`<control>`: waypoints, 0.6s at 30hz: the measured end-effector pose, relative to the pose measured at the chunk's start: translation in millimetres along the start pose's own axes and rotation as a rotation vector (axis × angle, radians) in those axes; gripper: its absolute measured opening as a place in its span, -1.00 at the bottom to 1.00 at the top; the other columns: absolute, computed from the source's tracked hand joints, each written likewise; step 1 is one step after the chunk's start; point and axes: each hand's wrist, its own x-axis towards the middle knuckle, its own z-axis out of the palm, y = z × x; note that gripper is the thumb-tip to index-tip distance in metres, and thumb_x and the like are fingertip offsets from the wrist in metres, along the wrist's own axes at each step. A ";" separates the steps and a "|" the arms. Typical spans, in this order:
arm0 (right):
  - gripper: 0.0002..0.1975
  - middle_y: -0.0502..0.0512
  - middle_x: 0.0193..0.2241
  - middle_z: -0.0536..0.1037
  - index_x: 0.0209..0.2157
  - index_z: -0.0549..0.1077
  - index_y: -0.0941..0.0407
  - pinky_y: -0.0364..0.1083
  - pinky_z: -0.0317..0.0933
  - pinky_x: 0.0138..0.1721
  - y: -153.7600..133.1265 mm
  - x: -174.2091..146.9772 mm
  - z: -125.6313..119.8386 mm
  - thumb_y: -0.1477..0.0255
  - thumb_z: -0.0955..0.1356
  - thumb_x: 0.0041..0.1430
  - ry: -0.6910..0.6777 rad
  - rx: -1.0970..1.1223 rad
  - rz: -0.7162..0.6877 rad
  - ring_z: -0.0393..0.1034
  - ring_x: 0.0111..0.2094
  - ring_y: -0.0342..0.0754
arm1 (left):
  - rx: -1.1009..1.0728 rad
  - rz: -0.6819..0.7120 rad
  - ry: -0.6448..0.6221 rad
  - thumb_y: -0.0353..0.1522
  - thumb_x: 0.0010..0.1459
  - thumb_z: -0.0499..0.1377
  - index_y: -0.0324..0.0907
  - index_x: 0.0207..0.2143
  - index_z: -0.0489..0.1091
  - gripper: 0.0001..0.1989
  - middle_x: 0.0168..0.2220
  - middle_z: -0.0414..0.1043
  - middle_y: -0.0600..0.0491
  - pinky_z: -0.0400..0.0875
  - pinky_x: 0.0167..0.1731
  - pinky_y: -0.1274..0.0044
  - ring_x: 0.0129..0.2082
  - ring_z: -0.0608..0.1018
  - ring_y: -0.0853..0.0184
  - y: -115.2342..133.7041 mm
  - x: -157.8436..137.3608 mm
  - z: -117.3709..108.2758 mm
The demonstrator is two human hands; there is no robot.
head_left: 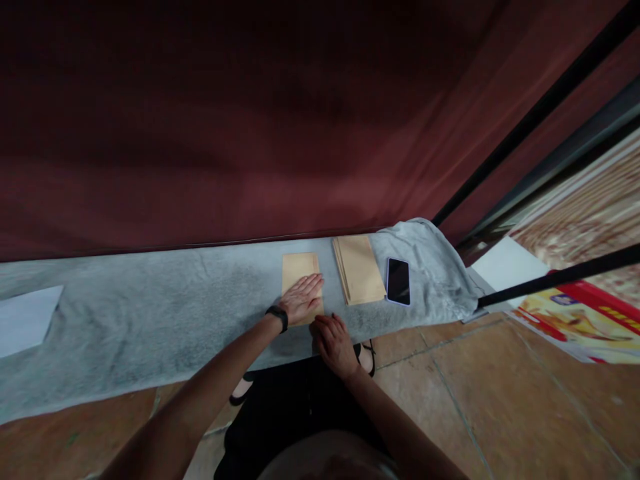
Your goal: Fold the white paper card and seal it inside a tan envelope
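A brown paper envelope (299,265) lies flat on the grey cloth. My left hand (302,297), with a dark band on its wrist, is spread palm down across the middle of it, fingers pointing up and right. At the envelope's near right corner is my right hand (336,343), its fingers bent and close together around that corner; the thumb side is partly hidden. To the right sits a small stack of similar brown envelopes (361,270), slightly fanned along its left side.
A phone (399,281) with a dark screen rests right of the stack. White paper (27,320) lies at the far left of the cloth-covered surface (165,313). Behind runs a dark red curtain (240,147). Black bars (540,113) and a red-yellow printed package (580,313) stand at the right.
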 end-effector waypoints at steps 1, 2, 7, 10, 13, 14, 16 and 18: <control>-0.60 0.20 0.09 0.44 0.14 0.33 0.13 0.18 0.02 0.30 0.4 -0.9 0.7 0.52 0.20 0.29 0.008 0.012 0.002 0.27 0.16 0.04 | -0.006 0.004 0.002 -0.18 0.37 -0.16 -0.23 0.36 0.02 -0.41 0.40 -0.04 -0.07 -0.20 0.36 0.36 0.41 -0.02 0.28 2.2 -3.0 0.1; -0.60 0.19 0.07 0.45 0.13 0.33 0.12 0.19 0.02 0.30 0.5 -1.9 1.4 0.52 0.19 0.29 0.019 0.030 0.007 0.28 0.15 0.03 | -0.009 0.007 0.004 -0.18 0.38 -0.16 -0.22 0.36 0.02 -0.42 0.40 -0.04 -0.06 -0.21 0.36 0.36 0.40 -0.01 0.29 4.5 -6.0 0.2; -0.64 0.21 0.02 0.46 0.08 0.36 0.12 0.10 0.18 0.23 -2.9 -1.4 1.8 0.51 0.14 0.33 0.166 0.210 0.150 0.31 0.12 0.01 | -0.009 0.050 0.002 -0.19 0.39 -0.16 -0.20 0.35 0.05 -0.44 0.39 -0.01 -0.04 -0.20 0.36 0.36 0.40 0.01 0.31 19.9 -25.6 -1.9; -0.63 0.22 0.10 0.41 0.12 0.34 0.12 0.03 0.22 0.21 -1.9 10.5 -2.2 0.47 0.11 0.38 0.236 0.293 0.218 0.27 0.18 -0.02 | -0.010 0.094 0.004 -0.21 0.39 -0.12 -0.17 0.35 0.06 -0.46 0.39 0.02 -0.02 -0.16 0.37 0.37 0.39 0.05 0.31 30.7 -44.2 -3.1; -0.61 0.18 0.17 0.40 0.18 0.32 0.11 0.03 0.14 0.26 7.2 31.1 -5.1 0.42 0.11 0.42 0.095 0.237 0.122 0.22 0.23 -0.05 | 0.018 0.151 -0.002 -0.18 0.36 -0.03 -0.17 0.34 0.08 -0.44 0.35 0.11 -0.06 -0.10 0.36 0.32 0.36 0.14 0.26 38.6 -67.2 -0.7; -0.61 0.16 0.18 0.40 0.19 0.33 0.11 0.04 0.10 0.28 11.6 39.1 -4.8 0.40 0.13 0.42 0.014 0.189 0.060 0.21 0.25 -0.05 | 0.029 0.177 0.003 -0.15 0.35 -0.01 -0.19 0.32 0.11 -0.43 0.32 0.17 -0.08 -0.07 0.36 0.30 0.34 0.18 0.23 40.2 -74.7 0.7; -0.60 0.15 0.22 0.36 0.20 0.32 0.12 0.07 0.01 0.33 21.3 55.8 -2.0 0.37 0.15 0.43 -0.121 0.060 -0.045 0.15 0.29 -0.03 | 0.061 0.214 0.033 -0.10 0.34 0.00 -0.21 0.29 0.16 -0.42 0.28 0.25 -0.11 0.01 0.34 0.27 0.31 0.25 0.20 41.6 -87.0 3.4; -0.58 0.15 0.28 0.28 0.23 0.29 0.13 0.09 -0.06 0.35 30.6 72.8 3.1 0.34 0.18 0.43 -0.196 -0.074 -0.104 0.09 0.32 0.00 | 0.100 0.237 0.051 -0.07 0.33 0.00 -0.22 0.30 0.16 -0.38 0.27 0.27 -0.12 0.06 0.32 0.28 0.30 0.27 0.18 41.8 -94.4 4.4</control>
